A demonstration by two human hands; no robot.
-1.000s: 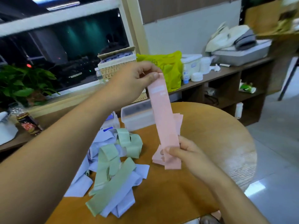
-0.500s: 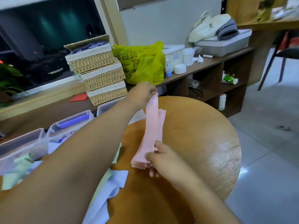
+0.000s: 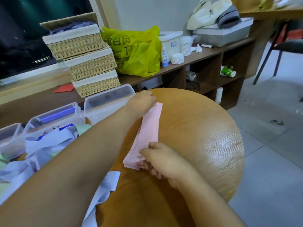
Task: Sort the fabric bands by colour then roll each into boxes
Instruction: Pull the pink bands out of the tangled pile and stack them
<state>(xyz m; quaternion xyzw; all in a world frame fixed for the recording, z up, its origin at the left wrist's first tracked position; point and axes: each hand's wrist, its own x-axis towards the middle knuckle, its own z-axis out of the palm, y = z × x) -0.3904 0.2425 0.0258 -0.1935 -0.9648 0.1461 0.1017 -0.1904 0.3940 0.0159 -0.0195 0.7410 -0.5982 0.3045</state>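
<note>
- Holds the pink bands (image 3: pixel 148 133) as a flat stack on the round wooden surface (image 3: pixel 196 128), long side running away from the body.
- Grips the far end of the pink bands with the left hand (image 3: pixel 142 102), knuckles bent down over that end; fingertips hidden behind the back of the hand.
- Pinches the near end of the pink bands with the right hand (image 3: pixel 160 158): thumb on top, fingers (image 3: pixel 153 170) curled under the stack's edge.
- Just left of the pink bands' far end: a clear box (image 3: pixel 108 102), open at the top, contents too dim to tell.
- Further left of the pink bands: a second clear box (image 3: pixel 54 117) with a purple roll inside, then a third clear box (image 3: pixel 9 138) at the frame edge.
- Left of the pink bands, in front of those boxes: a heap of white bands (image 3: pixel 49 141) with pale green bands (image 3: pixel 83 128) mixed in, largely covered by the left forearm crossing diagonally.
- Near-left of the pink bands: one white band end (image 3: pixel 109 181) flat on the surface, showing from under the forearm.
- Beyond the pink bands: three stacked wicker baskets (image 3: pixel 88 63) on a low shelf (image 3: pixel 213 53), and a yellow-green bag (image 3: pixel 139 51) beside them.
- Right of the pink bands: glare on the wood, then tiled floor (image 3: pixel 270 161).
</note>
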